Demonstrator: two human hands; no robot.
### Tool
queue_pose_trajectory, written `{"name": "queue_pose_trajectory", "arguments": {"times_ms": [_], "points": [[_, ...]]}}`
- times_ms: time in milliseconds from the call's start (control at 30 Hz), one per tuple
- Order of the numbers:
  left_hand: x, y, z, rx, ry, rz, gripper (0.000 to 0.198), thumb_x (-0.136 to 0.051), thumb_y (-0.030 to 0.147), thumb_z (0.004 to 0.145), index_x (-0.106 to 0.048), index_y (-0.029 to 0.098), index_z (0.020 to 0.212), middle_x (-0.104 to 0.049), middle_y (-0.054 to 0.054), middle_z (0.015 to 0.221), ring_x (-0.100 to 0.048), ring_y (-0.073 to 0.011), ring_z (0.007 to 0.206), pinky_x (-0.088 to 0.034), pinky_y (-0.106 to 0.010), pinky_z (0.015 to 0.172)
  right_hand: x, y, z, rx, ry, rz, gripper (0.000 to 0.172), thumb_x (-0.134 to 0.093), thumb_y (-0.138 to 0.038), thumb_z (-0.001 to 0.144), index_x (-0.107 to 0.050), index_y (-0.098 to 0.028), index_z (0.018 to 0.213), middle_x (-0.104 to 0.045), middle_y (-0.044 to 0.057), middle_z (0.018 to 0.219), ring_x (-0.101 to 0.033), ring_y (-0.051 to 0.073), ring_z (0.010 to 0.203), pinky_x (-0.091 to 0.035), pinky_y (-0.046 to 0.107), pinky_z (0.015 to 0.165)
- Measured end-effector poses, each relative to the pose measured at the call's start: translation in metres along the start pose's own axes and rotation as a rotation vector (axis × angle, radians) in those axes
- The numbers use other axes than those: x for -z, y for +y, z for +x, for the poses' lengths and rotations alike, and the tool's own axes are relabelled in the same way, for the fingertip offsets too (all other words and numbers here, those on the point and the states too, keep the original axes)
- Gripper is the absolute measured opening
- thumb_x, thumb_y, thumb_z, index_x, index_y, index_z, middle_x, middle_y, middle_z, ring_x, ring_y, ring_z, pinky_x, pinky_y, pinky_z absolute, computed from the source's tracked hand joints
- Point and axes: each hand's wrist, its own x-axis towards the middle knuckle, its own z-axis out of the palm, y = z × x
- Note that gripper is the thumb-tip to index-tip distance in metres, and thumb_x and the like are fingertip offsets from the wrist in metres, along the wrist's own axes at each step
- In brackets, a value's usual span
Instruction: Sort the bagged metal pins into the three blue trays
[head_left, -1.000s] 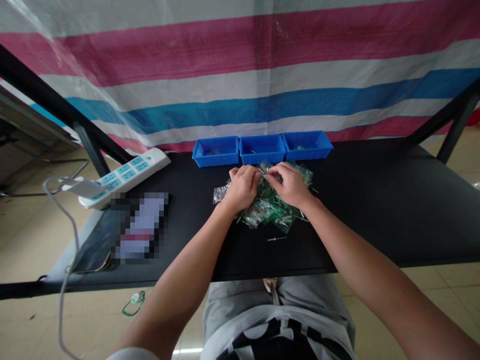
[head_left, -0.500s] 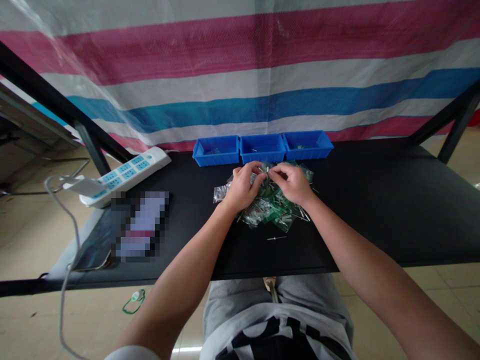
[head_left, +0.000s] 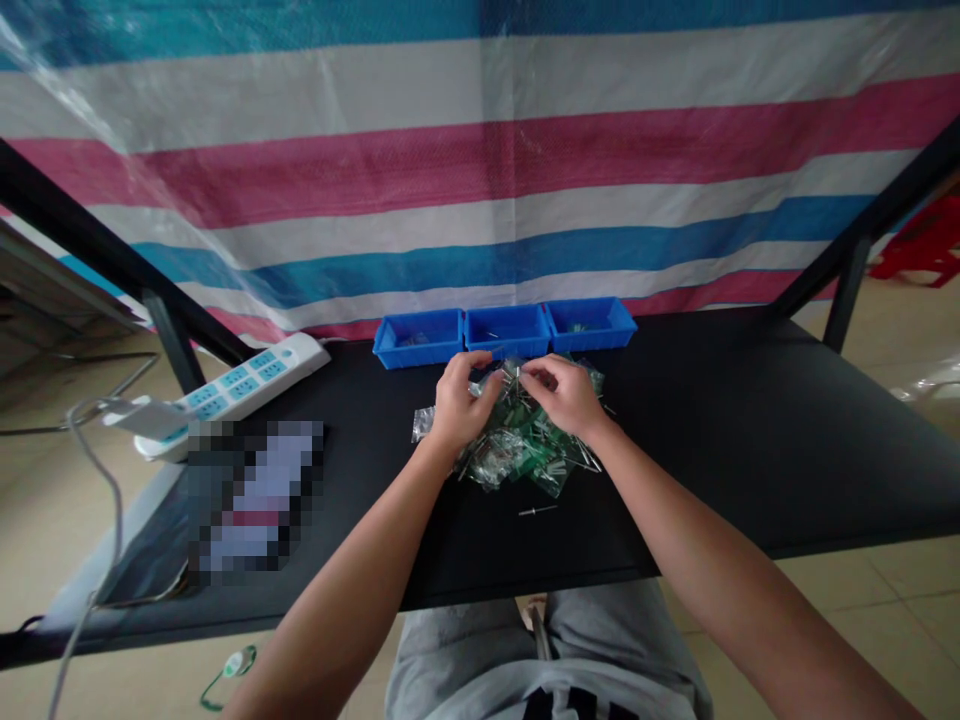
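A heap of small clear and green plastic bags [head_left: 536,445] mixed with thin metal blind rivets lies on the black table. Over its far left side is my left hand [head_left: 459,402], thumb and index finger apart, with nothing seen between them. My right hand [head_left: 564,396] is above the heap's far right part, fingertips pinched on a small shiny metal piece that looks like a rivet [head_left: 517,374]. Nearer the front edge, one loose rivet [head_left: 538,511] lies alone.
Three blue bins stand in a row behind the heap: left bin [head_left: 416,355], middle bin [head_left: 510,345] and right bin [head_left: 600,340], each with a few small pieces inside. At the left are a white power strip [head_left: 247,385] with a cable and a blurred-out item [head_left: 262,490].
My left thumb and index finger have spread apart and moved away from my right fingertips. The right hand keeps its pinch. The camera view has tilted up, so everything sits lower.
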Motion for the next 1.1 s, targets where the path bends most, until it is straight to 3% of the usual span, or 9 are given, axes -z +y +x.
{"name": "queue_pose_trajectory", "arguments": {"times_ms": [100,233,467,633,767,933,1100], "points": [[-0.004,-0.014,0.008,0.057,-0.028,0.225,0.044,-0.052,0.04,0.087,-0.052,0.017,0.125,-0.059,-0.016,0.123,-0.054,-0.0276,0.114,-0.042,-0.045,0.098,0.002,0.004,0.001,0.003,-0.012,-0.068,0.012,-0.06,-0.027,0.083,-0.068,-0.018,0.084,-0.069,0.005,0.08,-0.063,0.018,0.075,-0.048,0.029,0.068],[-0.006,-0.024,0.012,0.117,-0.165,0.398,0.063,-0.049,0.049,0.087,-0.04,0.016,0.14,-0.045,-0.02,0.141,-0.04,-0.0359,0.128,-0.036,-0.054,0.1,0.002,0.006,0.001,0.021,-0.068,-0.136,0.011,-0.06,-0.027,0.082,-0.068,-0.018,0.083,-0.069,0.006,0.08,-0.063,0.018,0.076,-0.048,0.03,0.071],[-0.005,-0.023,0.01,0.091,-0.309,0.505,0.064,-0.047,0.048,0.089,-0.036,0.018,0.145,-0.034,-0.018,0.152,-0.036,-0.0375,0.13,-0.034,-0.058,0.099,-0.001,0.005,0.0,0.075,-0.147,-0.175,0.012,-0.059,-0.026,0.084,-0.067,-0.018,0.082,-0.068,0.006,0.08,-0.062,0.018,0.076,-0.047,0.03,0.074],[-0.003,-0.021,0.01,0.092,-0.289,0.48,0.059,-0.047,0.048,0.088,-0.043,0.02,0.14,-0.029,-0.017,0.155,-0.036,-0.0374,0.132,-0.035,-0.058,0.098,0.0,0.008,0.0,0.062,-0.14,-0.185,0.011,-0.06,-0.026,0.083,-0.067,-0.018,0.082,-0.069,0.005,0.079,-0.062,0.018,0.075,-0.047,0.03,0.072],[0.006,-0.019,0.013,0.118,-0.172,0.408,0.044,-0.05,0.043,0.087,-0.057,0.023,0.126,-0.046,-0.013,0.145,-0.042,-0.0345,0.129,-0.036,-0.055,0.099,0.003,0.01,0.002,0.046,-0.101,-0.181,0.012,-0.058,-0.025,0.083,-0.068,-0.019,0.08,-0.07,0.005,0.078,-0.063,0.018,0.073,-0.048,0.03,0.07],[0.022,-0.018,0.022,0.144,-0.005,0.216,0.024,-0.052,0.033,0.084,-0.069,0.02,0.094,-0.069,-0.009,0.107,-0.061,-0.0247,0.102,-0.046,-0.04,0.094,0.01,0.019,0.002,0.068,-0.019,-0.188,0.015,-0.056,-0.023,0.084,-0.067,-0.019,0.074,-0.07,0.006,0.076,-0.063,0.019,0.074,-0.047,0.03,0.07],[0.026,-0.015,0.043,0.169,-0.095,0.049,0.023,-0.056,0.035,0.08,-0.07,0.018,0.085,-0.071,-0.006,0.093,-0.064,-0.021,0.088,-0.05,-0.032,0.077,0.014,0.027,0.014,0.159,-0.051,-0.175,0.017,-0.053,-0.02,0.084,-0.067,-0.019,0.075,-0.069,0.005,0.075,-0.061,0.018,0.073,-0.046,0.029,0.072]]}}
